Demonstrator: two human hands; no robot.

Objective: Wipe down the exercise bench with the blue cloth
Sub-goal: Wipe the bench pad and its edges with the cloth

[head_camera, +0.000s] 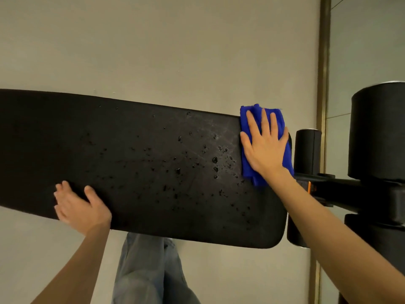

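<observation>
The black padded exercise bench [131, 154] runs from left to right across the view, its right half dotted with water droplets [197, 163]. The folded blue cloth [247, 165] lies at the bench's far right end. My right hand [264, 148] presses flat on the cloth with fingers spread. My left hand [80, 205] rests on the bench's near edge at the left, thumb on top and fingers lying on the pad, holding nothing else.
Black foam roller pads [306, 150] [377, 130] and a black metal frame [350, 189] stand just right of the bench end. A beige floor lies beyond the bench. My jeans-clad legs [149, 270] are below the near edge.
</observation>
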